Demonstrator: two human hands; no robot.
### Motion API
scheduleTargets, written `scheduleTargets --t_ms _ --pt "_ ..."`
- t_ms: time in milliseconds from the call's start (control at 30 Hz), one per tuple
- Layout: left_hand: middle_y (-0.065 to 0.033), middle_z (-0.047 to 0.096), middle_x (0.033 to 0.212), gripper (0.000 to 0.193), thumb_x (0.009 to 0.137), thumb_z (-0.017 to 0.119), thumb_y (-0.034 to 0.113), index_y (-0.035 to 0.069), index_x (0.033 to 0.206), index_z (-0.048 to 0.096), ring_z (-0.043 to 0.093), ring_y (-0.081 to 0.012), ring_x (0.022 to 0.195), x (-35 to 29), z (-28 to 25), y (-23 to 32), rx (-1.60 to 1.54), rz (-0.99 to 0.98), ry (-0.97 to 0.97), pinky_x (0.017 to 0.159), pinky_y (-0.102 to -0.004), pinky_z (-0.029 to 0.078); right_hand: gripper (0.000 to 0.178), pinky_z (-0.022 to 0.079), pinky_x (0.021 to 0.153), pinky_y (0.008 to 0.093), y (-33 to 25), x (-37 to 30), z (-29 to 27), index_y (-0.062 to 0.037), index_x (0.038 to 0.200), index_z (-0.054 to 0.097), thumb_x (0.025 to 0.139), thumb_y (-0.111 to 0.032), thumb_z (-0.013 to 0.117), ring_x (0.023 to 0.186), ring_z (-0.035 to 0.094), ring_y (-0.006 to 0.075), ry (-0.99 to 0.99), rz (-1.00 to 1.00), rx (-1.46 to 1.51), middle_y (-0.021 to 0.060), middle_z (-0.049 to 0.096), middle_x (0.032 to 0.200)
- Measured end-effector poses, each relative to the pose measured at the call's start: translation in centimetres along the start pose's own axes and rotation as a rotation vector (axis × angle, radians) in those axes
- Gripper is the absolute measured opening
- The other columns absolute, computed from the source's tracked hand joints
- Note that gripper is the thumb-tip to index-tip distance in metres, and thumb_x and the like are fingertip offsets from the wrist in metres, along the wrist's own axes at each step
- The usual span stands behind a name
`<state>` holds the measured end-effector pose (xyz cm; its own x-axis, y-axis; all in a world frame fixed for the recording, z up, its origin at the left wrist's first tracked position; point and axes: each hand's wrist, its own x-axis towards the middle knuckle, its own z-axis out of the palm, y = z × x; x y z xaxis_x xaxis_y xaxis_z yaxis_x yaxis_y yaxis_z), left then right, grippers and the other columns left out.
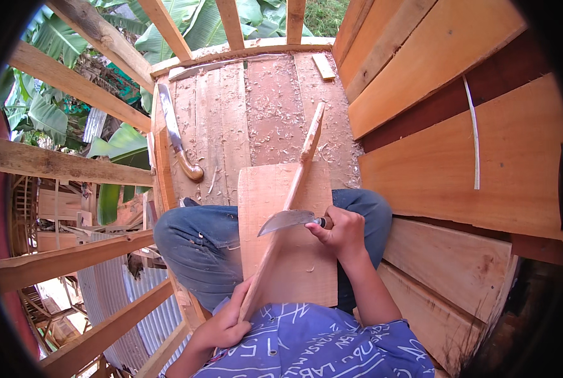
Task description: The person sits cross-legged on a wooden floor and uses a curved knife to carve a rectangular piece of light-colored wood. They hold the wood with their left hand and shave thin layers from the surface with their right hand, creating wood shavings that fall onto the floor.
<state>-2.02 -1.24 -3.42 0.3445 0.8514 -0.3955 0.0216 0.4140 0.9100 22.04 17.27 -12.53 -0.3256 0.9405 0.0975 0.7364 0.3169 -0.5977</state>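
A long, narrow wooden stick [300, 165] slants up and away from my body, lying across a flat wooden board [313, 264] on my lap. My left hand [234, 317] is wrapped round the stick's near end, close to my shirt. In my right hand [340, 232] is a knife [287, 220] with a broad curved blade, its handle mostly hidden by my fingers. The blade points left and crosses the stick around its middle; whether its edge touches the wood I cannot tell.
A machete [171, 123] with a brown handle lies on the plank floor [221, 120] at the far left. Wood shavings litter the floor. A small wood block [323, 66] rests at the back. Wooden railings [67, 160] stand on the left, a plank wall [445, 176] on the right.
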Motion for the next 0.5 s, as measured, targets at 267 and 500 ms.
scheduleTargets --t_ms 267,500 --pt "-0.0243 0.028 0.152 0.090 0.073 0.048 0.007 -0.005 0.154 0.011 0.026 -0.0309 0.145 0.1 0.0 0.3 0.047 -0.021 -0.011 0.118 -0.0362 0.017 0.074 0.046 0.048 0.0420 3.9 3.0 0.8 -0.0058 0.058 0.052 0.073 -0.077 0.064 0.050 0.060 0.0330 0.180 0.007 -0.116 0.0117 0.052 0.050" --pt "-0.0228 0.029 0.151 0.090 0.072 0.049 0.009 -0.004 0.154 0.013 0.027 -0.0299 0.144 0.1 0.0 0.4 -0.013 -0.033 0.028 0.118 -0.0366 0.018 0.069 0.045 0.049 0.0448 4.1 4.1 -0.2 -0.0049 0.059 0.053 0.078 -0.070 0.066 0.052 0.059 0.0361 0.130 0.134 -0.179 0.0139 0.055 0.052"
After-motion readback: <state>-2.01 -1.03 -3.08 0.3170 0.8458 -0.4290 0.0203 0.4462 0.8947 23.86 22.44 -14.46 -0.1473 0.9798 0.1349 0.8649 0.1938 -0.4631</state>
